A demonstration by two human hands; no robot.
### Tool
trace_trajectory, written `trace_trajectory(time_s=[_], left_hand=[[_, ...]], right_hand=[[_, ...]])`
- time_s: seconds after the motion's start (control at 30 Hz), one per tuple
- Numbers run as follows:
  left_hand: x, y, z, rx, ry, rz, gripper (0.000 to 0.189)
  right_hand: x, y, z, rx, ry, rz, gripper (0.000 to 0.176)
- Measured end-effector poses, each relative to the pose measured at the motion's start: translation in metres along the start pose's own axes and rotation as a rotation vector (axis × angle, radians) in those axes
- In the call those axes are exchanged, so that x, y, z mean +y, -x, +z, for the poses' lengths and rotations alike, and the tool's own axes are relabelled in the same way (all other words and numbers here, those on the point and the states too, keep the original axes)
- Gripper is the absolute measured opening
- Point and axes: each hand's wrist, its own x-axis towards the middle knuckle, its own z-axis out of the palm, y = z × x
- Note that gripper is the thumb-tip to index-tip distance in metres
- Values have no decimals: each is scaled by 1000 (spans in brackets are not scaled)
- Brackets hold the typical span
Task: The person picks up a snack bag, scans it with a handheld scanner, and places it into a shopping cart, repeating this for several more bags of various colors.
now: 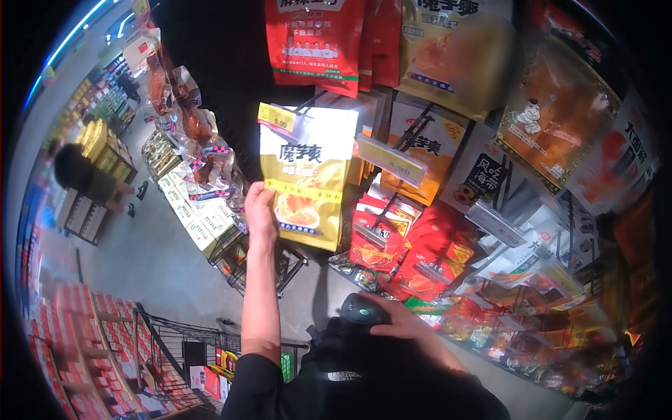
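My left hand (260,210) grips the left edge of a yellow and white snack bag (308,178) printed with large dark characters and a picture of food. The bag hangs upright in front of the rack, its top beside a yellow price tag (277,120). Low in front of my body, my right hand (397,318) closes around a black rounded device (358,309) with a small green mark; part of its fingers is hidden behind it.
Hanging snack bags fill the right side, among them red packets (381,234) and an orange bag (425,150). A shopping cart (175,350) with goods stands at lower left. Past stacked cartons (192,210), another person (91,171) is in the aisle.
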Motion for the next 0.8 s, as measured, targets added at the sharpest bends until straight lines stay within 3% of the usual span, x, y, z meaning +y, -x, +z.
trace_trajectory(time_s=[0.2,0.27,0.3,0.33,0.4,0.43,0.57,0.63,0.8], left_hand=[[55,56,-44,4,120,-107,16],[66,77,-56,-58,296,-305,19],[-3,59,-142,-377,469,-275,21],[4,74,-106,-613,823,-325,23],[10,106,-79,-672,1172,-450,22],[-7,112,-88,-690,1266,-490,23],[-18,135,-82,-660,1198,-346,29],[-22,146,-85,-609,1180,-411,46],[-29,149,-93,-648,1219,-392,52]], right_hand=[[-21,-11,-20,-143,-142,-39,87],[-12,-15,-23,-158,-235,-140,91],[-15,-14,-24,-176,-363,-88,94],[-23,-16,-25,-194,-487,-31,98],[-35,-23,-14,-166,-744,50,103],[-41,-29,-13,-175,-703,48,105],[-71,-49,6,-158,-602,121,102],[-65,-58,13,-258,-381,48,94],[-90,-77,31,-389,-148,-148,89]])
